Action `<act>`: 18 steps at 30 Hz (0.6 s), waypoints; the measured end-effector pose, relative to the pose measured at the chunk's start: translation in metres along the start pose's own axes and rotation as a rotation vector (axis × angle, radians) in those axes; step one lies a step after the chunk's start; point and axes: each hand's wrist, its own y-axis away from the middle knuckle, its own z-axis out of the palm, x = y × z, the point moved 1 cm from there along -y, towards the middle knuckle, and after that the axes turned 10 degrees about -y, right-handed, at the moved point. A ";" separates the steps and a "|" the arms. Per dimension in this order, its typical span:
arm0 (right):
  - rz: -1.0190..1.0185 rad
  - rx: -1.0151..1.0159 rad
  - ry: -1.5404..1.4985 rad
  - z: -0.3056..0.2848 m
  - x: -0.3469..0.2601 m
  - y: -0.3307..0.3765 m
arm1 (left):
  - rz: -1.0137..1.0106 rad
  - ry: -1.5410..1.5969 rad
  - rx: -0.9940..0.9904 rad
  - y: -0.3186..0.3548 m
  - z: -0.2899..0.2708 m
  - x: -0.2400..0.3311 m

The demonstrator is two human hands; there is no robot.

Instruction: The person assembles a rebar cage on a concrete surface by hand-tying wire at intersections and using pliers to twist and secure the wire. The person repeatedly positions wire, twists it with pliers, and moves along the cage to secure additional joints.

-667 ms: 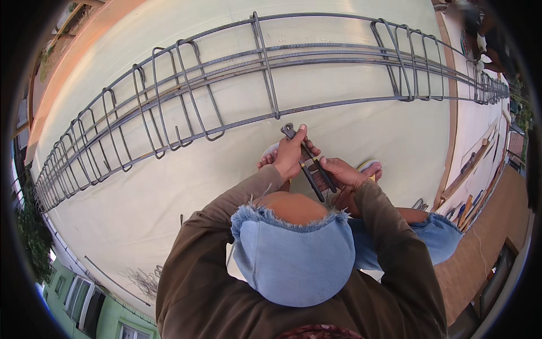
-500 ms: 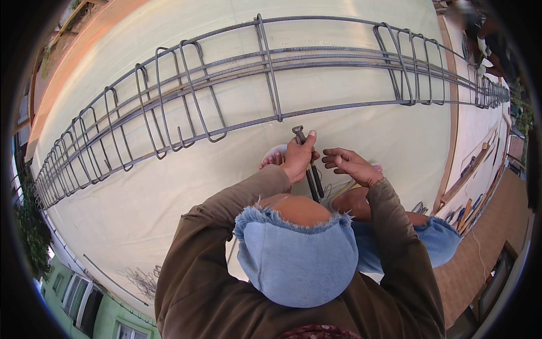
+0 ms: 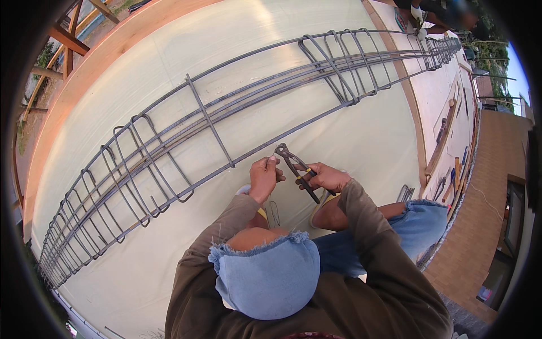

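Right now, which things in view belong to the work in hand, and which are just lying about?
In hand: pliers held by right hand; left hand at the nearest bar of the rebar cage.

Lying about: wire loops; tools along the wooden edge.

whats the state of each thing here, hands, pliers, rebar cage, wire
left hand: closed, pinching thin wire at the pliers' tip
right hand: closed around the pliers' handles
dark metal pliers: held up off the slab, tip toward the cage
long grey steel rebar cage: lying flat on the pale slab, stirrups upright
loops of thin tie wire: hanging loose beside the left knee
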 end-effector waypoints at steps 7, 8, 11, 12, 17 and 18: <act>-0.144 0.216 0.687 -0.028 -0.002 -0.007 | -0.136 0.360 0.052 0.001 -0.005 0.010; -0.111 0.315 0.809 -0.026 -0.005 -0.009 | -0.123 0.407 0.024 0.002 -0.004 0.014; -0.381 0.838 1.183 0.007 -0.010 -0.009 | -0.205 0.477 -0.044 0.009 -0.007 0.032; -0.494 0.780 1.032 0.016 -0.017 -0.011 | -0.211 0.508 -0.083 0.010 -0.007 0.040; -0.175 0.434 0.873 0.039 -0.036 -0.014 | -0.344 0.384 -0.328 0.018 -0.007 0.070; -0.182 0.390 0.744 0.038 -0.040 -0.012 | -0.326 0.284 -0.331 0.020 -0.004 0.074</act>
